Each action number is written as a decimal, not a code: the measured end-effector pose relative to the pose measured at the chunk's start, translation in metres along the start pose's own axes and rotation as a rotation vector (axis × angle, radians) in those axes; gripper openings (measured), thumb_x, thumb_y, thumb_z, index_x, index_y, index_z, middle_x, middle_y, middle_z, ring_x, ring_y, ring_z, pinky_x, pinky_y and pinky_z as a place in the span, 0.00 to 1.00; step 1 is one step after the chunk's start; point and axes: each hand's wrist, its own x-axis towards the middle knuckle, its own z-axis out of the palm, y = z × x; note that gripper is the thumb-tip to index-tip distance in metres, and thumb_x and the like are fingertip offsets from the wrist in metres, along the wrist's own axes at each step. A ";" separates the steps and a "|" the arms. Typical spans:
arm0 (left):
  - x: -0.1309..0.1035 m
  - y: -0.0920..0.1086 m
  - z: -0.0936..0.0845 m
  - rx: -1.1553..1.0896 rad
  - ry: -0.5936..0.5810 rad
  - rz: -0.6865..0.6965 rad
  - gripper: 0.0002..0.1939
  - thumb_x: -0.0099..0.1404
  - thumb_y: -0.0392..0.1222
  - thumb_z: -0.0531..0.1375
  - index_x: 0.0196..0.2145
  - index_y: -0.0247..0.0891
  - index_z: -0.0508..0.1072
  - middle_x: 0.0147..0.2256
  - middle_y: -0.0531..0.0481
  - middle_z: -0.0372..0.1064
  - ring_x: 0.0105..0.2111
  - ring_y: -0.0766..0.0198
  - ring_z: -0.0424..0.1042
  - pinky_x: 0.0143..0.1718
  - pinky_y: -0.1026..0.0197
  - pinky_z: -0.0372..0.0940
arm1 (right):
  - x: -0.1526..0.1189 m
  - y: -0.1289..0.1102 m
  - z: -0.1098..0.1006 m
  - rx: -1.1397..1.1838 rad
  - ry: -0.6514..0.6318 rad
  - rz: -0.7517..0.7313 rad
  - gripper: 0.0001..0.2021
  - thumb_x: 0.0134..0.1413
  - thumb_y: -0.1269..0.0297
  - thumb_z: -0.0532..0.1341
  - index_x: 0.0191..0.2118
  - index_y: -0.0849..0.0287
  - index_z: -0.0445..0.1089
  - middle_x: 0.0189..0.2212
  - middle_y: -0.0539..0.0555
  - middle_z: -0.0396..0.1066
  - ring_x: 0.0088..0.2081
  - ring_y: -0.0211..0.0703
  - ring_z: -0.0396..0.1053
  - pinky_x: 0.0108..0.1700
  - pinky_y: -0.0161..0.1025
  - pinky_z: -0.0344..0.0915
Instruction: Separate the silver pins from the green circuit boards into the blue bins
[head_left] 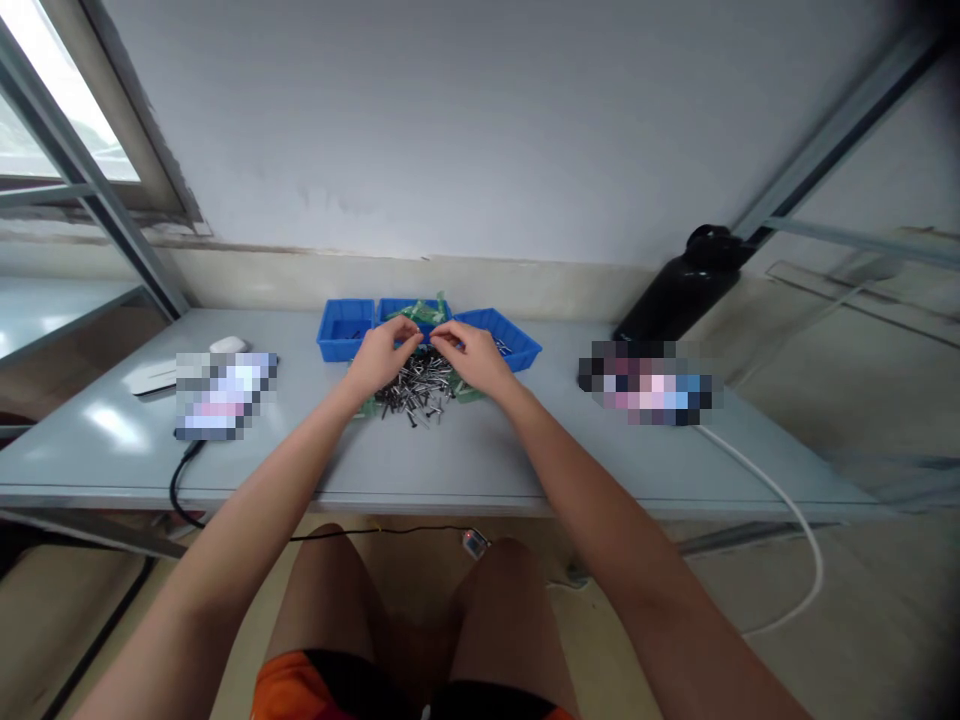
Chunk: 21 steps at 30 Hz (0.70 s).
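Note:
A pile of dark and silvery screws lies on the grey table, with green plastic film around its edges. My left hand is over the pile's left side, thumb and fingertips pinched together; what they hold is too small to name. Close to it on the right, my right hand is also closed in a pinch, its contents not clear. Behind my hands stand a left blue bin, a middle blue bin with green film in it, and a right, angled blue bin holding some screws.
A blurred-out phone with a black cable and a white case lie at the left. At the right are a black bottle and another blurred device with a white cable. A wall rises behind the table.

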 end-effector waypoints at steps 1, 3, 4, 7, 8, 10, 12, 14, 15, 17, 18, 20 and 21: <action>0.000 -0.001 -0.001 0.056 -0.018 -0.001 0.04 0.63 0.39 0.58 0.34 0.36 0.71 0.33 0.48 0.74 0.34 0.63 0.72 0.39 0.60 0.65 | 0.001 0.000 -0.001 -0.005 0.033 0.003 0.09 0.57 0.60 0.57 0.37 0.56 0.72 0.34 0.53 0.75 0.33 0.42 0.70 0.38 0.40 0.64; -0.001 -0.003 -0.002 0.147 -0.074 0.005 0.05 0.62 0.40 0.59 0.33 0.36 0.72 0.31 0.49 0.74 0.31 0.63 0.71 0.36 0.61 0.64 | 0.002 0.001 -0.002 -0.017 0.054 0.003 0.09 0.57 0.60 0.57 0.38 0.56 0.72 0.35 0.54 0.75 0.34 0.43 0.70 0.39 0.41 0.64; -0.001 -0.003 -0.002 0.170 -0.098 0.011 0.05 0.62 0.41 0.60 0.33 0.37 0.72 0.30 0.49 0.74 0.30 0.64 0.71 0.35 0.61 0.63 | 0.002 0.002 -0.002 -0.026 0.039 -0.001 0.09 0.57 0.60 0.57 0.37 0.56 0.72 0.35 0.54 0.75 0.34 0.43 0.70 0.39 0.41 0.64; -0.002 -0.003 -0.002 0.174 -0.116 0.022 0.05 0.62 0.41 0.60 0.33 0.36 0.72 0.31 0.49 0.74 0.29 0.64 0.70 0.34 0.62 0.62 | 0.002 0.003 0.000 -0.048 -0.027 -0.018 0.08 0.57 0.62 0.56 0.35 0.56 0.72 0.33 0.53 0.74 0.33 0.41 0.69 0.38 0.39 0.63; -0.002 -0.002 -0.002 0.160 -0.111 0.022 0.05 0.61 0.41 0.60 0.32 0.36 0.72 0.31 0.49 0.74 0.30 0.64 0.70 0.34 0.62 0.62 | 0.001 0.004 0.000 -0.052 -0.043 -0.021 0.08 0.57 0.63 0.56 0.34 0.57 0.72 0.32 0.53 0.74 0.33 0.41 0.69 0.38 0.39 0.63; -0.001 -0.001 -0.002 0.103 -0.090 0.011 0.05 0.60 0.41 0.61 0.31 0.36 0.72 0.30 0.50 0.73 0.30 0.64 0.70 0.34 0.62 0.62 | 0.001 0.004 0.000 -0.056 -0.065 -0.020 0.08 0.57 0.64 0.56 0.34 0.57 0.72 0.31 0.52 0.74 0.32 0.40 0.68 0.37 0.37 0.62; -0.001 0.002 -0.002 0.008 -0.066 -0.011 0.06 0.58 0.42 0.62 0.30 0.36 0.72 0.29 0.50 0.73 0.30 0.64 0.69 0.34 0.62 0.63 | 0.000 0.003 0.001 -0.055 -0.085 -0.017 0.08 0.57 0.64 0.56 0.34 0.57 0.72 0.30 0.52 0.74 0.31 0.39 0.67 0.35 0.37 0.60; 0.000 0.004 -0.001 -0.089 -0.055 -0.035 0.08 0.57 0.43 0.64 0.29 0.36 0.72 0.28 0.50 0.72 0.30 0.65 0.69 0.34 0.62 0.65 | -0.001 0.003 0.002 -0.050 -0.113 -0.015 0.09 0.58 0.62 0.56 0.33 0.57 0.72 0.29 0.51 0.73 0.29 0.38 0.65 0.34 0.36 0.59; 0.001 0.006 -0.001 -0.128 -0.056 -0.041 0.08 0.57 0.43 0.64 0.29 0.36 0.71 0.28 0.50 0.72 0.30 0.65 0.69 0.35 0.62 0.65 | -0.002 0.003 0.003 -0.048 -0.128 -0.014 0.10 0.58 0.61 0.55 0.32 0.58 0.72 0.27 0.50 0.72 0.28 0.38 0.64 0.33 0.35 0.58; 0.001 0.007 -0.001 -0.191 -0.065 -0.043 0.08 0.57 0.42 0.63 0.29 0.35 0.71 0.30 0.49 0.72 0.31 0.65 0.70 0.35 0.62 0.66 | -0.002 0.002 0.003 -0.051 -0.153 -0.011 0.12 0.59 0.59 0.55 0.31 0.58 0.71 0.24 0.49 0.70 0.26 0.37 0.62 0.31 0.35 0.56; 0.001 0.007 -0.001 -0.221 -0.069 -0.051 0.07 0.58 0.42 0.62 0.29 0.35 0.70 0.30 0.48 0.72 0.31 0.65 0.70 0.35 0.62 0.66 | -0.002 0.002 0.003 -0.051 -0.158 -0.010 0.12 0.59 0.58 0.55 0.31 0.58 0.71 0.24 0.49 0.70 0.26 0.37 0.62 0.31 0.35 0.56; 0.001 0.005 -0.001 -0.261 -0.070 -0.094 0.06 0.60 0.41 0.60 0.32 0.34 0.70 0.30 0.48 0.72 0.30 0.65 0.71 0.32 0.62 0.66 | -0.002 0.001 0.003 -0.037 -0.142 -0.002 0.11 0.58 0.59 0.56 0.32 0.58 0.72 0.25 0.49 0.71 0.26 0.38 0.63 0.32 0.36 0.58; 0.001 0.004 -0.001 -0.250 -0.062 -0.116 0.06 0.61 0.40 0.60 0.33 0.34 0.70 0.29 0.49 0.72 0.30 0.65 0.71 0.31 0.62 0.66 | -0.002 0.001 0.002 -0.023 -0.123 0.007 0.09 0.57 0.60 0.57 0.34 0.58 0.72 0.26 0.50 0.72 0.27 0.38 0.64 0.33 0.36 0.59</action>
